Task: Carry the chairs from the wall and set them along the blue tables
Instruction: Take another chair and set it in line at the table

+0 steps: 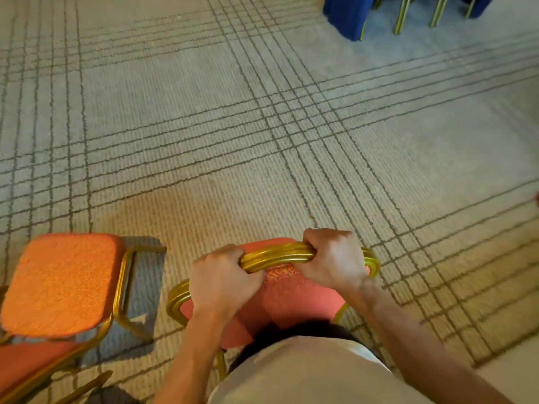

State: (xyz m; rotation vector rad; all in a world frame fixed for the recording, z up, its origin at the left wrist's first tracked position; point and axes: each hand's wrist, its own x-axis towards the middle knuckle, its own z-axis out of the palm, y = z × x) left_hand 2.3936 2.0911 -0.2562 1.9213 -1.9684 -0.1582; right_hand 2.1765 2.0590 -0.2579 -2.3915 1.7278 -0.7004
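A chair (287,295) with a gold metal frame and red patterned padding stands right in front of me at the bottom centre. My left hand (223,282) grips the left part of its curved gold top rail. My right hand (334,259) grips the same rail further right. A second chair (62,282) with an orange seat and gold legs stands on the carpet at the lower left. A blue-skirted table (347,16) shows at the top right, far across the floor.
Gold chair legs (404,16) stand beside the blue cloth at the top right. Beige carpet (233,126) with dark crossing lines fills the space between me and the table. Part of another red chair (26,365) sits at the bottom left corner.
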